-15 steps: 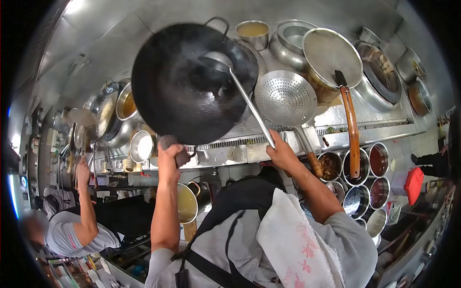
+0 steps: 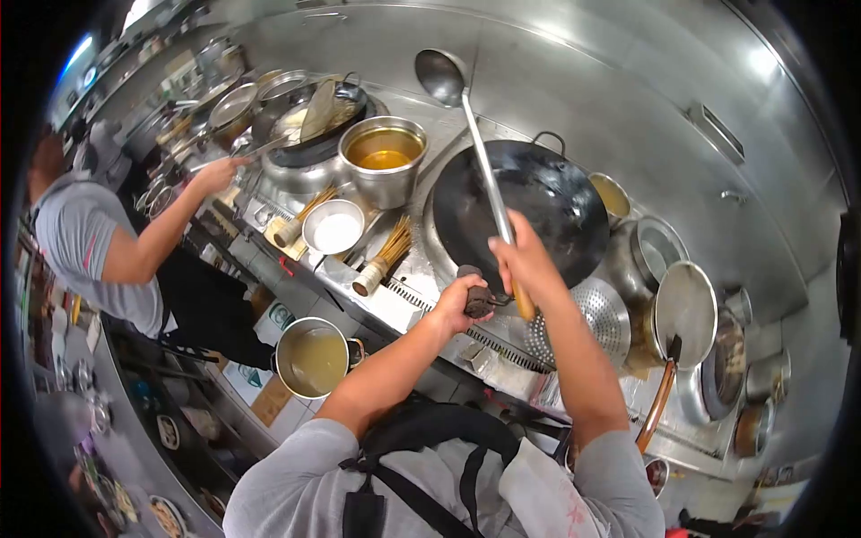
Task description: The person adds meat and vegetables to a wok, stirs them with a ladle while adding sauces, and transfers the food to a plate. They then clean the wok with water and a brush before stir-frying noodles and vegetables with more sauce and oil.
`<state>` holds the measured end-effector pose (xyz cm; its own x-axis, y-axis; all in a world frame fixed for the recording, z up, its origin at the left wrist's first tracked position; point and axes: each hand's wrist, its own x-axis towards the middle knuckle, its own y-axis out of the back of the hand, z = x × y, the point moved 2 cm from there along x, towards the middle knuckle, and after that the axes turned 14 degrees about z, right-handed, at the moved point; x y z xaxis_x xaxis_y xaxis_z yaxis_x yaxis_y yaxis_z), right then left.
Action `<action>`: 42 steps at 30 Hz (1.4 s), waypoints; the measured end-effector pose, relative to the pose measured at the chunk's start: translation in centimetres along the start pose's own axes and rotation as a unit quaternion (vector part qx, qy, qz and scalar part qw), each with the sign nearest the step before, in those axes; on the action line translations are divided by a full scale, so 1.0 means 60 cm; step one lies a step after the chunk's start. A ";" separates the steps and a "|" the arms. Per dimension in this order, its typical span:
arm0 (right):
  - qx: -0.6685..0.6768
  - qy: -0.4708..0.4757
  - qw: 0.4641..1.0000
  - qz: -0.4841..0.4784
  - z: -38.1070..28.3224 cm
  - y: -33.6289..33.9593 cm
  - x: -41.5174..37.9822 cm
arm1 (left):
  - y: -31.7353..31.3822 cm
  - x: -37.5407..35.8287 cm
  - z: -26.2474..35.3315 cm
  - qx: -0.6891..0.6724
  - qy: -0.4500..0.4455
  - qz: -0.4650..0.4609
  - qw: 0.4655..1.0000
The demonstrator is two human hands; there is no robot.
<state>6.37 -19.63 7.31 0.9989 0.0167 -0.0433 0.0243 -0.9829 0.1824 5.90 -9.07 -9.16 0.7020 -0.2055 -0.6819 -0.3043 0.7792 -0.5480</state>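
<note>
My left hand [image 2: 460, 303] is closed round a dark folded rag [image 2: 481, 303] at the near edge of a black wok [image 2: 560, 211]. Any handle under the rag is hidden. The wok sits on the range, dark and shiny inside, with no food visible. In my right hand [image 2: 531, 262] is a long-handled ladle [image 2: 482, 148] with a wooden grip end. Its bowl is raised beyond the wok's far left rim. A perforated strainer [image 2: 596, 314] lies right of the wok, partly behind my right forearm.
Left of the wok stand a pot of amber liquid [image 2: 386, 157], a white-filled bowl [image 2: 334, 229] and a bamboo brush [image 2: 386, 258]. A pot of cloudy liquid [image 2: 311, 359] is below the counter. A mesh sieve [image 2: 686, 314] rests at right. A co-worker [image 2: 108, 242] works at left.
The view has swung left. The wok, tilted up before, now sits lower on the range. The ladle has come out of the wok and its bowl is lifted up and away.
</note>
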 end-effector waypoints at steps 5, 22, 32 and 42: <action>-0.067 -0.047 0.994 -0.066 -0.036 -0.111 0.150 | 0.007 0.010 0.006 -0.016 0.002 -0.009 1.000; 0.351 -0.237 0.903 -0.072 0.026 -0.152 0.137 | 0.001 0.013 0.023 0.001 -0.030 -0.021 0.999; 0.602 -0.171 0.766 -0.148 0.047 0.086 -0.061 | -0.024 0.033 0.032 -0.010 0.003 -0.044 0.999; 0.504 -0.298 0.809 -0.054 0.165 0.278 -0.143 | -0.035 0.022 0.040 0.003 -0.067 0.091 0.994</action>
<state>-2.20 -37.96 0.99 0.7887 0.3167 -0.5270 -0.2347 -0.6371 -0.7342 9.01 -9.56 -7.78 0.7151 0.0206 -0.6987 -0.4313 0.7997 -0.4178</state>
